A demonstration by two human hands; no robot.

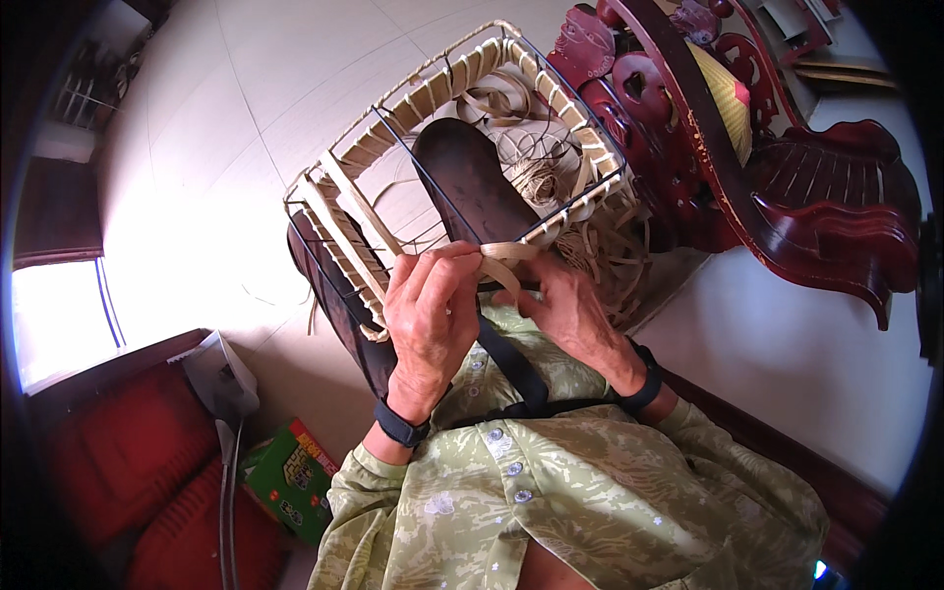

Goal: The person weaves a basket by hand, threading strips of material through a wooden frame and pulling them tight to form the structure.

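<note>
An openwork rectangular wire frame (575, 113), bound in flat tan strips, is propped over dark-trousered legs (457, 167) and could be tipped if pulled hard. At its near rim, a smooth, looped strip (506, 253) is pinched by the left hand (431, 307) and gripped by the right hand (570, 305); kinks could be caused by uneven tension.

Mid-frame, the left hand (431, 300), back up, curls its fingers (454, 265) in a grip; the right hand (572, 310) beside it, thumb (532, 306) pointing left.
</note>
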